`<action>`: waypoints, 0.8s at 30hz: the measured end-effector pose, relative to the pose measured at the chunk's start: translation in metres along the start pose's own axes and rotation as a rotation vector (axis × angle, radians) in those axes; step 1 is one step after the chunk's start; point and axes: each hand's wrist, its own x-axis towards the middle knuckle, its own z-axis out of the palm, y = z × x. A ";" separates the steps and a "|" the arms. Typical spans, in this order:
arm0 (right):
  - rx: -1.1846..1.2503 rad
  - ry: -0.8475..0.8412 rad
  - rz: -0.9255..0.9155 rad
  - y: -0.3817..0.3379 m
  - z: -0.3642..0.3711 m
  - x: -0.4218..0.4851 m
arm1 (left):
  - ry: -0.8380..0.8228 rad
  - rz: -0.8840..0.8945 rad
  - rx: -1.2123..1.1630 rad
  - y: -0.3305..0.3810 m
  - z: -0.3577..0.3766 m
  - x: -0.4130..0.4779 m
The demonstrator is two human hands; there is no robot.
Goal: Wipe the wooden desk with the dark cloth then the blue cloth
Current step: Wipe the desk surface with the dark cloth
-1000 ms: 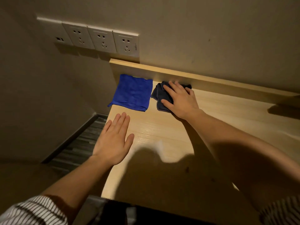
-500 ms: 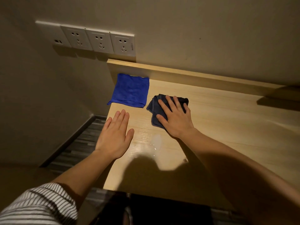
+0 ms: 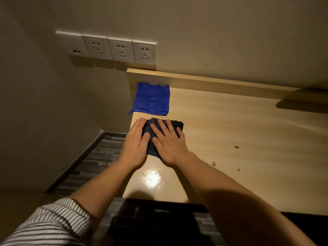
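The dark cloth (image 3: 178, 125) lies bunched on the wooden desk (image 3: 230, 139) near its left edge. My right hand (image 3: 168, 141) presses flat on top of it with the fingers spread. My left hand (image 3: 135, 141) lies against the cloth's left side, with its thumb and fingertips resting on the fabric. Most of the dark cloth is hidden under both hands. The blue cloth (image 3: 151, 98) lies flat and square at the desk's back left corner, just beyond the dark cloth and not touching it.
A raised wooden ledge (image 3: 213, 82) runs along the back of the desk against the wall. A row of wall sockets (image 3: 120, 50) sits above the corner. The desk's left edge drops to a grey striped floor (image 3: 99, 157). Small holes (image 3: 236, 147) mark the desk surface at right.
My right hand has dragged the dark cloth from the back ledge toward me and to the left. My left hand has moved from the bare desk onto the cloth's left side.
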 end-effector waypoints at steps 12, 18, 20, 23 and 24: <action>-0.058 0.111 0.257 0.137 -0.034 -0.083 | -0.294 0.209 0.558 0.020 0.046 0.026; -0.045 0.101 0.278 0.147 -0.032 -0.063 | -0.316 0.246 0.731 0.006 0.044 0.036; -0.039 0.093 0.287 0.148 -0.031 -0.056 | -0.307 0.247 0.743 0.000 0.038 0.036; -0.009 0.106 0.300 0.147 -0.029 -0.050 | -0.279 0.225 0.751 -0.006 0.034 0.030; -0.001 0.110 0.304 0.147 -0.028 -0.050 | -0.275 0.220 0.756 -0.007 0.034 0.028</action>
